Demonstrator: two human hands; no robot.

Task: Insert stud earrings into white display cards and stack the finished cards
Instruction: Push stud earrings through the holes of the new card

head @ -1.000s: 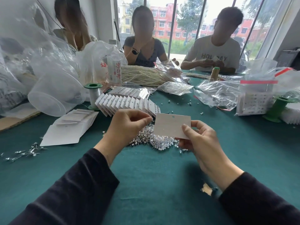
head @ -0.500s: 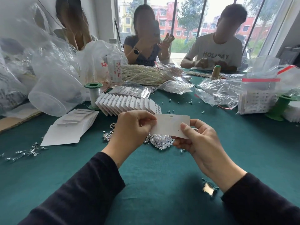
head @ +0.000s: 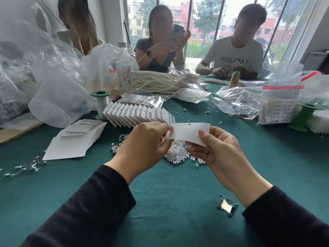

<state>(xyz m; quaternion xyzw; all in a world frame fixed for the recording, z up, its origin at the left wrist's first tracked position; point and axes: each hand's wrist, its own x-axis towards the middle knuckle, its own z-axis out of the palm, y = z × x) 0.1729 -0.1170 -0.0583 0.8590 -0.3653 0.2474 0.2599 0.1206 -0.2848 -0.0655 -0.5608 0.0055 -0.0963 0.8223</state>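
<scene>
1. Now, the card is up off the table, held between both hands, right over the studs. I judge that is so a dropped stud falls back into the heap.
2. My left hand has its fingers curled, pinching the card's left end between thumb and fingertips. I cannot tell whether a stud is also nipped in there.
3. My right hand is pinching too: thumb on the front of the right end, fingers curled behind. That probably steadies the card against the push of a post.
4. The card is white and oblong, held lengthwise with its face turned up toward me. One small hole sits near the top edge, and there are faint specks on the face. These are too small to call holes or studs.
5. The finished cards stand fanned in a row just beyond, within easy reach for stacking. The blanks lie to the left.
6. Step, as I judge it: seating a stud. The card is not yet ready for the row.
</scene>
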